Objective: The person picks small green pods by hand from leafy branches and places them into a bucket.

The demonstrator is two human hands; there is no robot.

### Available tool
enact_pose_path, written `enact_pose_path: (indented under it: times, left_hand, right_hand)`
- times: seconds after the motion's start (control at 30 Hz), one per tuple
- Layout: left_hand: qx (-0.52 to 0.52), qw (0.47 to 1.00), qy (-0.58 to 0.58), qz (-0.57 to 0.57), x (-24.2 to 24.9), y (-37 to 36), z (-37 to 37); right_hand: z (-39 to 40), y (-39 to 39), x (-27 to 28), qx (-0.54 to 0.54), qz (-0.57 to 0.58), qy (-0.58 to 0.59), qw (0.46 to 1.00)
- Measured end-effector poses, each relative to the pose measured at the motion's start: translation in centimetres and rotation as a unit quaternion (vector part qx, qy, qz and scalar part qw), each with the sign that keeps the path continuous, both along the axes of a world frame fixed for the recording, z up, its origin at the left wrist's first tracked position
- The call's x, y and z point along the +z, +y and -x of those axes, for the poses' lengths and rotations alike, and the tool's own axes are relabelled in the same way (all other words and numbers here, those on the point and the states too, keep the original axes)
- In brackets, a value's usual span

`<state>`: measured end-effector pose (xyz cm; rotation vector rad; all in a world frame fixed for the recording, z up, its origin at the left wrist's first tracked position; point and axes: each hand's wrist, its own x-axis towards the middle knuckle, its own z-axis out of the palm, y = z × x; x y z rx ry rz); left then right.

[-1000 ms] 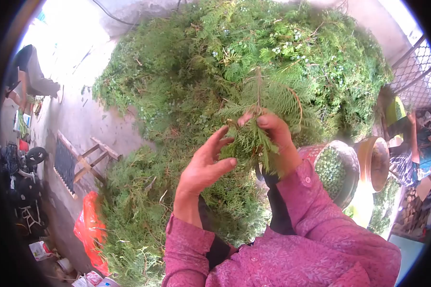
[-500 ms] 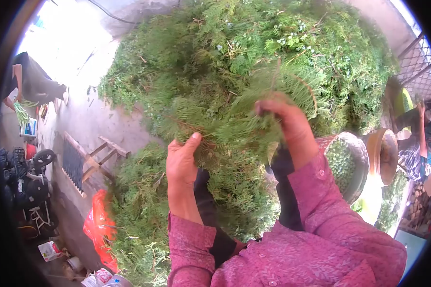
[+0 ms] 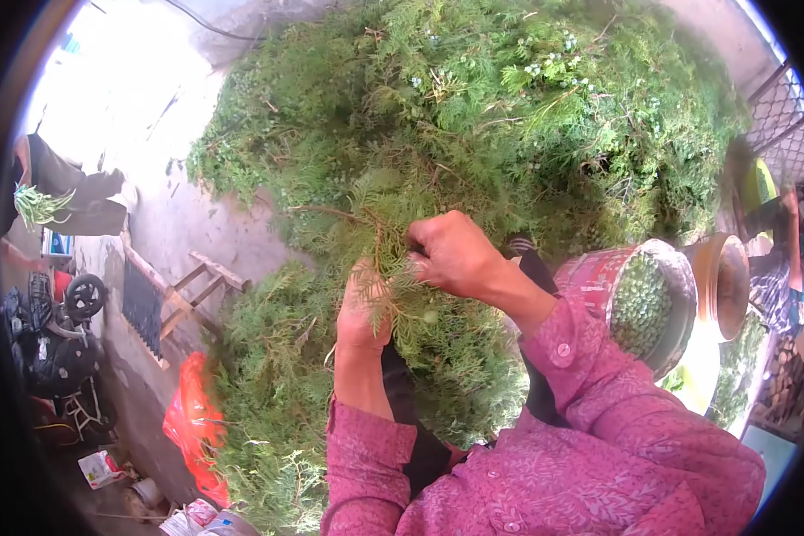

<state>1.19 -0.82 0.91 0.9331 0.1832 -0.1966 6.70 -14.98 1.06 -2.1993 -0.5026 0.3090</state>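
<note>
My left hand (image 3: 363, 308) is closed around an evergreen sprig (image 3: 380, 241) with feathery green foliage and a thin brown stem. Some of that foliage covers the fingers. Close on its right, my right hand (image 3: 463, 256) has its fingers curled into a pinch at the edge of the sprig; whatever is between the fingertips is hidden. A small round green cone (image 3: 431, 316) shows just below the right hand. Behind both hands rises a large heap of cut evergreen branches (image 3: 491, 107), dotted with pale bluish cones. More branches (image 3: 268, 357) lie nearer, around my legs.
To the right stands a red-and-white bucket (image 3: 585, 281) holding many small green cones (image 3: 639, 304). A brownish container (image 3: 719, 286) is beside it. On the left are a wooden folding stool (image 3: 188, 299), an orange plastic bag (image 3: 195, 424), a dark wheeled vehicle (image 3: 62, 348) and a person holding green stalks (image 3: 40, 205).
My right hand has come down and left, close to the left hand. The left hand has shifted slightly right and down. The large spread of foliage between them has gone; a smaller sprig shows.
</note>
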Motion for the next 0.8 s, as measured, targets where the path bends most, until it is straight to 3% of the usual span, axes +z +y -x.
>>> enact_pose_path:
  times: [0.1, 0.23, 0.27, 0.33, 0.37, 0.43, 0.47, 0.5, 0.57, 0.63, 0.77, 0.8]
  left_hand:
    - [0.001, 0.994, 0.046, -0.095, 0.9, -0.1, -0.2]
    - [0.044, 0.993, 0.017, -0.109, 0.3, -0.3, -0.9]
    - [0.024, 0.985, 0.088, -0.148, 1.0, 0.2, -1.0]
    - [0.008, 0.969, 0.161, -0.189, 1.0, 0.7, -1.1]
    - [0.064, 0.979, 0.108, -0.162, 0.3, 0.7, -1.1]
    - [0.120, 0.982, 0.053, -0.136, 0.8, 0.4, -1.4]
    - [0.162, 0.982, 0.044, -0.090, 1.5, 0.3, -1.5]
    - [0.203, 0.978, 0.034, -0.045, 2.0, 0.3, -1.6]
    - [0.207, 0.977, 0.043, -0.030, 1.0, 1.5, -1.8]
    - [0.287, 0.952, 0.110, -0.014, 0.0, 2.3, -2.0]
    - [0.295, 0.954, 0.055, -0.027, -2.8, 3.5, -2.2]
    - [0.296, 0.951, 0.049, -0.074, -2.7, 3.2, -2.2]
  right_hand:
    - [-0.1, 0.4, -0.6, 0.010, 0.009, -0.010, 1.000]
    - [-0.2, 0.9, -0.7, 0.047, -0.014, -0.011, 0.999]
    - [-0.1, 0.8, -0.4, 0.049, -0.017, -0.009, 0.999]
    - [-0.3, 0.2, 0.9, 0.084, -0.091, 0.083, 0.989]
    - [-0.3, 0.0, 0.8, 0.086, -0.094, 0.085, 0.988]
    - [-0.6, -0.3, 1.2, 0.064, -0.245, 0.225, 0.941]
    - [-0.8, -0.8, 1.8, 0.040, -0.267, 0.335, 0.903]
    - [-0.9, -1.1, 1.9, 0.043, -0.269, 0.335, 0.902]
    - [-1.0, -1.6, 2.0, 0.006, -0.394, 0.349, 0.850]
    - [-0.9, -1.4, 2.5, 0.009, -0.404, 0.344, 0.848]
    - [0.6, 0.5, 2.0, 0.015, -0.385, 0.347, 0.855]
    - [1.2, 1.3, 1.5, 0.029, -0.351, 0.276, 0.894]
